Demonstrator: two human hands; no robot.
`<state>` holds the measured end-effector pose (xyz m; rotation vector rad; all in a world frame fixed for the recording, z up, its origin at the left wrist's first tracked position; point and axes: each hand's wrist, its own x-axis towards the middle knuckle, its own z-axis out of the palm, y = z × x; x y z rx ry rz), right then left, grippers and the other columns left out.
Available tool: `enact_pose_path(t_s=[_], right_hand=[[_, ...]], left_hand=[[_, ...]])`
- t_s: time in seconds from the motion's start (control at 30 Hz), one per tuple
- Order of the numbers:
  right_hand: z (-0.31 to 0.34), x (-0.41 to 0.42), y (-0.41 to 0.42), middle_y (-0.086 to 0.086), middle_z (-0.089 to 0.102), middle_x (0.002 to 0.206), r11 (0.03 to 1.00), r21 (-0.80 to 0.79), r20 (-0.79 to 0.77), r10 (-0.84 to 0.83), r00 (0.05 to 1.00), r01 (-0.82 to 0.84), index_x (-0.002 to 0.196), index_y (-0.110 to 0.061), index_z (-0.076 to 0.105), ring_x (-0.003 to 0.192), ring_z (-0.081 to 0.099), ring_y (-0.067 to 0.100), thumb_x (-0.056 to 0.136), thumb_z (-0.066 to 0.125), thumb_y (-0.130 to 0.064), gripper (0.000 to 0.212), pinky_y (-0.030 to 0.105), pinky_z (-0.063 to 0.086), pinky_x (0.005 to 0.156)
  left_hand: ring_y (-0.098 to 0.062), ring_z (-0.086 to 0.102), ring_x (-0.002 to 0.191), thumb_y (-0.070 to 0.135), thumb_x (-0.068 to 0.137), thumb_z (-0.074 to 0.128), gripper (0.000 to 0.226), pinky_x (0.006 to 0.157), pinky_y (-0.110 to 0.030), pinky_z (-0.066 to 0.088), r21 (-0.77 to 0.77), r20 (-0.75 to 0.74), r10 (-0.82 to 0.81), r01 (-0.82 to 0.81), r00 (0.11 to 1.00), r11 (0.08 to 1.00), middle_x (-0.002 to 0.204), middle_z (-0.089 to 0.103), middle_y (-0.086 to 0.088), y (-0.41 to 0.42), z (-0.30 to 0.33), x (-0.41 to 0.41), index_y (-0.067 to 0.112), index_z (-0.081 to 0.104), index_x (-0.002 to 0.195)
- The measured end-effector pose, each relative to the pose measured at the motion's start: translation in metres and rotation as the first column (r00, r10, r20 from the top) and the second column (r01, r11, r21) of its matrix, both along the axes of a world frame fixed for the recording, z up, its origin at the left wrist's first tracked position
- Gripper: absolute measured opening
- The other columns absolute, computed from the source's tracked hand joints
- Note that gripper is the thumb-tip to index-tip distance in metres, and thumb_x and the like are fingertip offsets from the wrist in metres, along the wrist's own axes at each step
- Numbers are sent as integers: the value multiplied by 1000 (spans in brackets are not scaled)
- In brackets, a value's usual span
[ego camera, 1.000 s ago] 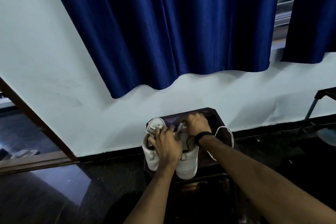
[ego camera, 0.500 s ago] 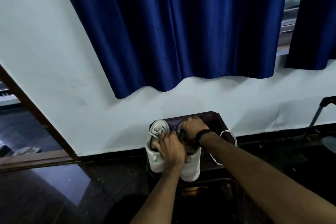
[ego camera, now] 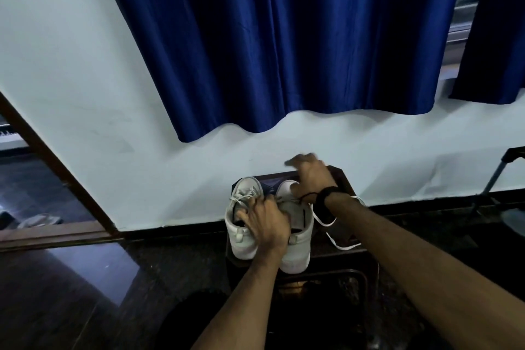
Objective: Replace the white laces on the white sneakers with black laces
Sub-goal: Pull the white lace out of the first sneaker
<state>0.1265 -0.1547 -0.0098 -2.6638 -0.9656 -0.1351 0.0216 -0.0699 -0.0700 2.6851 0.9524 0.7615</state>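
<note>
White leather catches my eye first: two sneakers side by side on a dark wooden stool point(ego camera: 338, 176) at about six o'clock in my view, toes toward the wall. I see the left sneaker point(ego camera: 241, 239) with its white laces point(ego camera: 243, 196) threaded across the tongue. The right sneaker point(ego camera: 297, 250) sits touching it at three o'clock.

My left hand point(ego camera: 267, 224) lies over the gap between the two shoes, fingers curled down onto the collars and gripping them. My right hand point(ego camera: 311, 176) is raised above the toe of the right sneaker, toward twelve o'clock from the left hand; it is blurred, and its fingers look bent. A thin black lace point(ego camera: 308, 196) runs from under that hand toward the wrist, which wears a black band point(ego camera: 326, 196). Whether the fingers actually pinch the lace I cannot tell. The two hands are apart, the right further from me.

At three o'clock of the shoes a loose white lace point(ego camera: 338, 246) lies looped on the stool edge. A deep blue curtain point(ego camera: 284, 37) hangs at twelve o'clock over a pale wall point(ego camera: 85, 65).
</note>
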Motion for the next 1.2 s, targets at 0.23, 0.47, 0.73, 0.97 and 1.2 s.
enact_pose_path(t_s=[0.23,0.47,0.73,0.97,1.2], right_hand=[[-17,-19,16,1,68,107,993,-118,115,43,992,-30,108,-27,70,110,55,20,89,51,-38,28,37,25,102],[7,16,-37,3,72,96,754,347,-229,-508,830,558,92,-27,73,99,60,26,85,62,-34,16,39,36,89],[-3,-12,-1,9,61,121,990,-98,-109,92,990,-103,122,-20,63,113,55,29,83,63,-28,39,33,42,94],[-12,-20,15,4,68,108,997,-75,116,7,993,2,105,-23,69,109,57,23,89,51,-29,25,37,29,101],[21,9,-33,2,73,94,558,534,-412,-484,772,635,90,-26,75,95,65,29,78,61,-24,19,35,51,84]], left_hand=[[-29,64,92,20,67,71,4,84,-46,23,18,19,0,-1,1000,1000,78,71,-1,1,-2,1,20,70,70],[-27,62,99,22,63,66,20,89,-47,20,30,-13,15,-15,1000,999,85,72,-1,-3,4,-2,21,73,81],[-29,63,91,23,65,72,8,86,-47,25,43,29,18,-19,999,999,76,71,-2,0,-1,2,20,70,71],[-29,62,96,24,71,64,8,87,-48,26,5,11,4,-4,1000,1000,81,71,-2,2,-5,4,19,70,74],[-27,62,92,19,59,66,12,86,-46,25,9,-15,14,-14,1000,1000,76,70,0,-2,1,0,21,68,71]])
